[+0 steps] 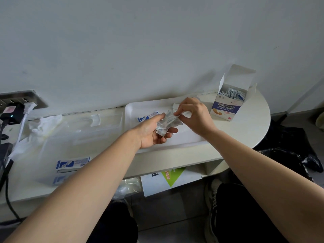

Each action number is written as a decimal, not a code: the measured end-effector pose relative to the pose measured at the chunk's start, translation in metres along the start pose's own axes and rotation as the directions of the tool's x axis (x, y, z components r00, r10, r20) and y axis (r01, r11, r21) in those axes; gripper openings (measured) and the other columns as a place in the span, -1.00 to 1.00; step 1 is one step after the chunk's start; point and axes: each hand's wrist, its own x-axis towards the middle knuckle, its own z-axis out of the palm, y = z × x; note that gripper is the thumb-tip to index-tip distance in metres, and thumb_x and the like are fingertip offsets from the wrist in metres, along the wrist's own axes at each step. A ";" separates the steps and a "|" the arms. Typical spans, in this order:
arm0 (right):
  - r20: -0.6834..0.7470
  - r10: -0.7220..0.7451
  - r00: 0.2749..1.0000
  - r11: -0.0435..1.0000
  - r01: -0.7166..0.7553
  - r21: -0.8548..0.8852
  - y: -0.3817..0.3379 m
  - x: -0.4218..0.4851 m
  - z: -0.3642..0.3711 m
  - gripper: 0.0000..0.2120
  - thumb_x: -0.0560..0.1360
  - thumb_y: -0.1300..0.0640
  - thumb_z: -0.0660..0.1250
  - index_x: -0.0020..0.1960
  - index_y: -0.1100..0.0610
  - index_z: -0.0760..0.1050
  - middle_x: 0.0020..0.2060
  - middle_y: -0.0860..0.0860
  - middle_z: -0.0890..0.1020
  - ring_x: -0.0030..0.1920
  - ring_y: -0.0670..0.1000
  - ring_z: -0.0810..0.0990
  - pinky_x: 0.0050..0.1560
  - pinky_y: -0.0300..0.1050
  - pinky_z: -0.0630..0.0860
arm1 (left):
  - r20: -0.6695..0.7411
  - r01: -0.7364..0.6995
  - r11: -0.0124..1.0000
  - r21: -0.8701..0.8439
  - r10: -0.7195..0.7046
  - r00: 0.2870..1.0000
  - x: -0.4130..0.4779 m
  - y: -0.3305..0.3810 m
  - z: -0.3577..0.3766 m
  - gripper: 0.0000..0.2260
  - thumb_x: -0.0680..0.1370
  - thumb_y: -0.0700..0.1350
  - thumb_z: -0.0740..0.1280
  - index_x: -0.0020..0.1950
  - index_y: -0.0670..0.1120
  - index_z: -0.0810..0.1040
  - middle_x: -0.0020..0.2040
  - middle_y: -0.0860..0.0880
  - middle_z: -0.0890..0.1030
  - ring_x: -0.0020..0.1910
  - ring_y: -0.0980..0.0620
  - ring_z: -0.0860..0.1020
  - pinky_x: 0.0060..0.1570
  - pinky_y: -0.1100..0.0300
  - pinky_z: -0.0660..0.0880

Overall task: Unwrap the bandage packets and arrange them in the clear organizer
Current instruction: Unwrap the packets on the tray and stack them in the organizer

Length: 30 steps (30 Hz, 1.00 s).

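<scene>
Over the white tray [185, 137] my left hand [154, 132] lies palm up and holds a half-opened bandage packet [166, 124] between thumb and fingers. My right hand [192, 114] pinches the packet's peeled paper flap at its upper end. A blue-and-white wrapped packet [147, 116] lies on the tray behind my left hand. The clear organizer [84, 134] lies flat on the desk to the left of the tray. Two or three blue-and-white packets [72, 163] rest at its near edge. An open bandage box [231, 100] full of packets stands at the right.
Crumpled white paper or plastic [43, 125] lies at the organizer's far left. A wall socket with a black adapter and cables [12, 113] is at the left edge. The desk's rounded end [259, 123] is right of the box. A white box with green print [170, 178] sits on the shelf below.
</scene>
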 end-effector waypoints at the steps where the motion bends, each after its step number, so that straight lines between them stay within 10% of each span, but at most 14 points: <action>1: -0.015 -0.005 1.000 1.000 0.005 -0.013 0.000 0.000 0.000 -0.91 0.33 0.28 0.49 -0.24 0.11 0.65 -0.22 0.01 0.58 -0.16 0.06 0.53 -0.17 -0.07 0.48 | 0.002 -0.012 1.000 -0.013 0.012 1.000 0.000 0.000 0.000 -0.62 0.66 0.08 0.06 0.04 -0.11 0.59 -0.20 -0.10 0.68 -0.39 0.05 0.57 -0.44 0.27 0.44; 11: 0.077 -0.100 0.992 0.994 0.102 -0.029 -0.005 0.002 0.003 -0.85 0.31 0.30 0.47 -0.17 0.10 0.67 -0.18 0.05 0.54 -0.12 0.05 0.48 -0.12 -0.15 0.41 | 0.051 -0.031 0.994 -0.101 0.036 0.998 -0.002 0.001 0.002 -0.81 0.63 -0.20 0.15 0.09 -0.21 0.54 -0.20 -0.08 0.66 -0.37 0.07 0.57 -0.41 0.29 0.52; 14: 0.170 0.088 0.982 0.993 -0.074 -0.086 0.005 -0.001 0.001 -0.63 0.31 0.36 0.35 0.08 0.12 0.61 -0.03 0.09 0.55 0.03 0.10 0.49 0.04 -0.09 0.44 | -0.115 -0.090 0.990 -0.107 0.078 0.990 0.003 0.000 0.001 -0.85 0.62 -0.28 0.13 0.09 -0.22 0.48 -0.23 -0.12 0.62 -0.38 0.05 0.50 -0.49 0.29 0.46; 19: 0.522 0.369 0.769 0.925 -0.246 -0.290 0.023 -0.017 -0.004 -0.46 0.38 -0.03 0.49 0.31 0.06 0.48 0.26 0.06 0.45 0.29 0.09 0.39 0.30 -0.03 0.35 | -0.251 -0.116 0.987 -0.109 0.086 0.964 0.006 -0.002 -0.008 -0.78 0.63 -0.30 0.07 0.20 -0.19 0.44 -0.18 -0.14 0.60 -0.33 0.00 0.52 -0.44 0.26 0.48; 30: 0.518 0.334 0.787 0.937 -0.217 -0.275 0.021 -0.013 0.002 -0.76 0.36 0.02 0.52 -0.02 0.04 0.59 -0.11 -0.04 0.42 -0.11 -0.05 0.42 -0.09 -0.22 0.32 | -0.288 -0.073 0.996 -0.051 0.055 0.956 0.008 -0.006 -0.006 -0.70 0.64 -0.28 0.04 0.33 -0.22 0.40 -0.18 -0.13 0.58 -0.32 0.00 0.51 -0.43 0.24 0.47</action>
